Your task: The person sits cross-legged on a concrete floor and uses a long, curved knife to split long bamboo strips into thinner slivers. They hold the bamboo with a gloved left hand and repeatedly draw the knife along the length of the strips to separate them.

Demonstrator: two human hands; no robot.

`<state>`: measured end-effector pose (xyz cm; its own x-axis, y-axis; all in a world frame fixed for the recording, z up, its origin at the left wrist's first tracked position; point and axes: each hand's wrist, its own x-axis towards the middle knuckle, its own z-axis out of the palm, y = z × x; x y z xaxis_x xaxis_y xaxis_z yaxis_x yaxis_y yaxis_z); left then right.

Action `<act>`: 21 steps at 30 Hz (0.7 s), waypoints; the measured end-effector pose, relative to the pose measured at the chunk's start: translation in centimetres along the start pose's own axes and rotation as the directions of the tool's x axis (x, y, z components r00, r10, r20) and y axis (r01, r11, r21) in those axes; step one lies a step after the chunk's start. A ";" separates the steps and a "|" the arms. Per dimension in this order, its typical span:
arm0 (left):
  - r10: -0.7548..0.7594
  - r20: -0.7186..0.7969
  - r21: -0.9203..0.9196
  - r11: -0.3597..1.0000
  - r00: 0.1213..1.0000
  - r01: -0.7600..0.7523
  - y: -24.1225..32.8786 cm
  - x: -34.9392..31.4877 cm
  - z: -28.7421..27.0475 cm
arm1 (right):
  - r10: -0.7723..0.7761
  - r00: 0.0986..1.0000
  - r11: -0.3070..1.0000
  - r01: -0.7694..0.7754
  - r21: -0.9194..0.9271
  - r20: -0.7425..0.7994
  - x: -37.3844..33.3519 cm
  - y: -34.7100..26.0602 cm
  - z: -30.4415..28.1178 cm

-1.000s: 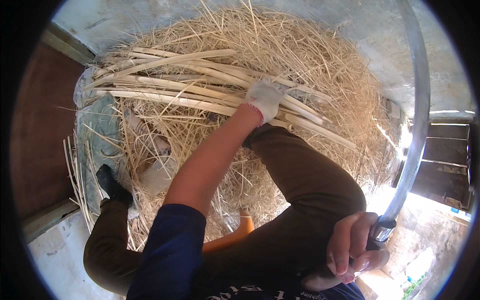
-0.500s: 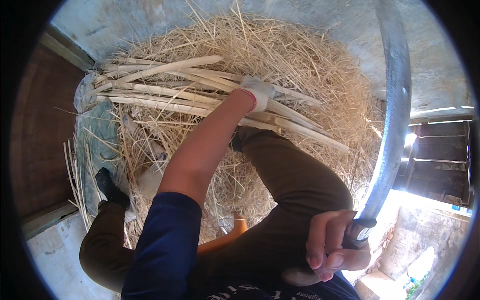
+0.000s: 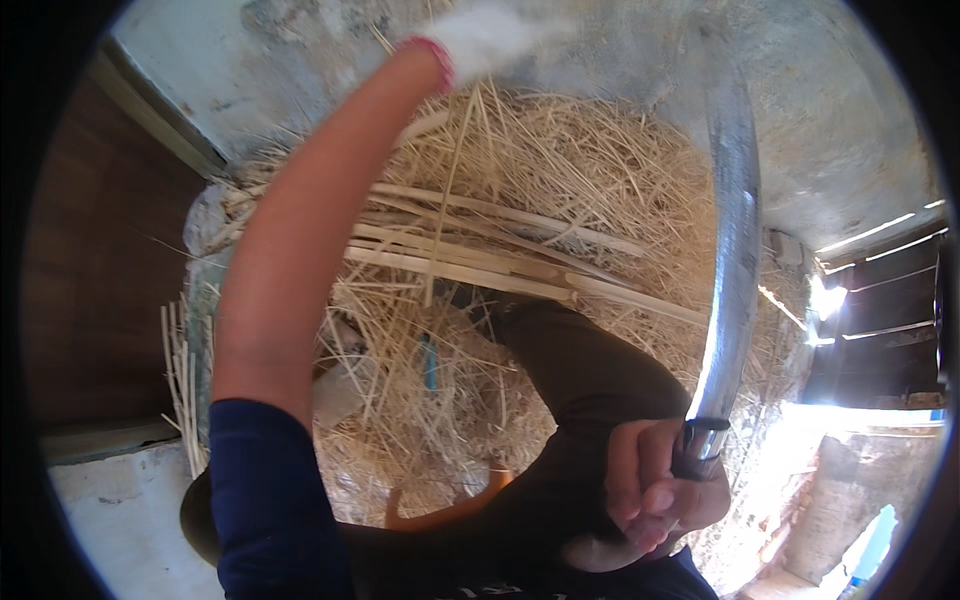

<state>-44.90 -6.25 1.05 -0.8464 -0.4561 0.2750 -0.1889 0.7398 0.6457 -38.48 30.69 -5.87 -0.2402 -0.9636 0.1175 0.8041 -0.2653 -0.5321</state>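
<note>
My left hand (image 3: 485,42), in a white glove with a red cuff, is raised at the top in front of the wall and smeared by motion. A thin pale strip (image 3: 447,210) hangs from just below the glove; whether the fingers hold it is not clear. My right hand (image 3: 660,490), bare, is closed around the handle of a machete (image 3: 735,230), its long blade pointing up. Several split bamboo strips (image 3: 480,265) lie across the pile of shavings (image 3: 620,150), beyond my bent leg.
A grey wall (image 3: 840,110) stands behind the pile, and a brown panel (image 3: 110,260) is at the left. An orange curved object (image 3: 450,512) lies between my legs. Upright thin strips (image 3: 180,380) lean at the left. Dark slats (image 3: 880,320) are on the right, above bright light.
My left hand has left the bamboo strips and swung up and to the left. A thin strip now hangs below it. The machete has shifted slightly left in view, still in my right hand.
</note>
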 end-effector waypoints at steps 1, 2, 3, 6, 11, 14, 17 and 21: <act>-0.012 -0.093 -0.115 0.993 0.996 0.001 1.9 -0.2 -3.8 | 0.004 1.000 0.999 -0.003 0.041 -0.027 0.2 0.2 0.5; -0.015 -0.180 -0.240 0.970 0.984 -0.029 3.8 0.0 -7.1 | -0.001 0.998 0.997 0.006 0.073 -0.066 0.4 0.4 0.9; 0.039 -0.311 -0.265 0.956 0.950 -0.126 4.3 -0.7 -11.4 | 0.009 0.995 0.996 -0.001 0.087 -0.101 0.9 0.7 2.1; 0.140 -0.452 -0.223 0.939 0.881 -0.263 5.8 -3.1 -20.8 | -0.010 0.983 0.998 0.021 0.060 -0.183 1.7 1.4 3.9; 0.003 -0.361 -0.298 0.947 0.932 -0.119 6.6 -12.2 -30.3 | 0.135 0.982 0.988 -0.124 0.090 -0.133 4.0 3.0 5.5; -0.125 -0.200 0.020 0.991 0.972 0.131 -0.3 -13.3 -35.9 | 0.165 0.971 0.984 -0.174 -0.034 -0.174 5.9 4.4 6.7; -0.116 -0.045 0.588 0.800 0.992 0.120 -1.1 -17.2 -32.4 | 0.179 0.972 0.955 -0.208 -0.211 -0.152 7.2 4.6 6.4; -0.333 -0.236 -0.226 0.932 0.913 0.281 -4.8 -22.4 -30.4 | 0.239 0.967 0.901 -0.253 -0.352 -0.085 7.4 6.5 7.4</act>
<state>-9.91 -14.61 13.49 -0.5920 -0.7796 0.2044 -0.3016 0.4495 0.8408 -31.04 21.57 -2.20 -0.0868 -0.9926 -0.0850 0.5942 0.0169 -0.8041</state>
